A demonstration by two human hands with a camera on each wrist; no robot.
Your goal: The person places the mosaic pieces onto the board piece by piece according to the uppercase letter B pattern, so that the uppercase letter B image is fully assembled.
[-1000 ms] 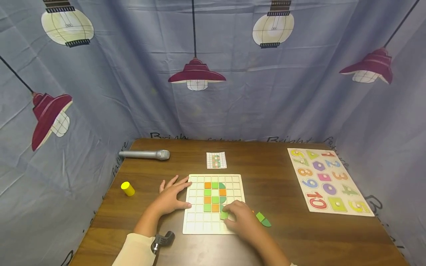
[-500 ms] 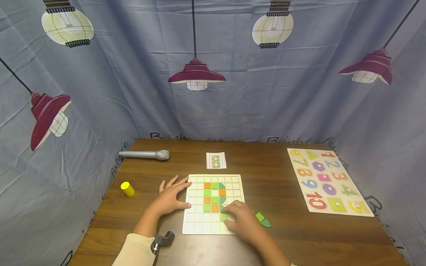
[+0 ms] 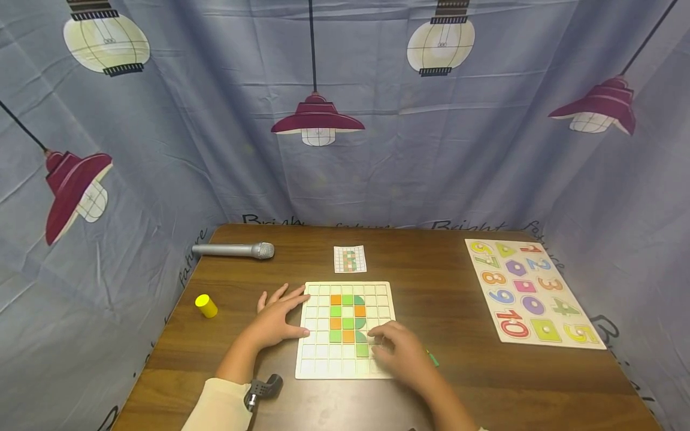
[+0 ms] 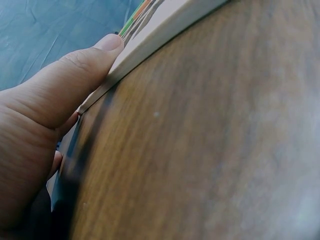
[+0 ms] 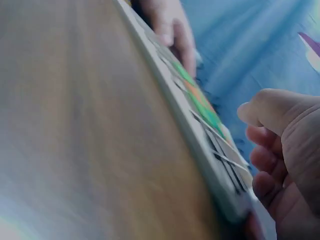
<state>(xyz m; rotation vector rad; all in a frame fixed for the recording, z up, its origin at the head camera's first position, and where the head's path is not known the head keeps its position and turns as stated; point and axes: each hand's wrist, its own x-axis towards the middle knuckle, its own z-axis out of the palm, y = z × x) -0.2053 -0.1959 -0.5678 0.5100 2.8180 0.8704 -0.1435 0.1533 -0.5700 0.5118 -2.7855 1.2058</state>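
Observation:
A pale gridded board [image 3: 318, 362] lies on the wooden table, bearing orange, green and dark green tiles in a letter-like pattern. Its lowest tile, a green square [image 3: 362, 351], sits flat in a cell. My left hand [image 3: 276, 323] rests at the board's left edge, fingers spread and the thumb touching the rim; the left wrist view shows that thumb [image 4: 75, 80] on the edge. Over the board's right edge hovers my right hand [image 3: 401, 354], fingers loosely bent and holding nothing visible. In the right wrist view the right hand [image 5: 295, 145] appears apart from the board.
A small pattern card [image 3: 350, 260] lies behind the board. A dark green piece [image 3: 433, 359] shows beside my right hand, which hides other loose pieces. Farther out are a silver microphone [image 3: 234, 251], a yellow cylinder [image 3: 206, 306] and a number puzzle board [image 3: 530, 294].
My right hand has let go of the green square and moved right, leaving the square in the board's cell. The left hand stays where it was.

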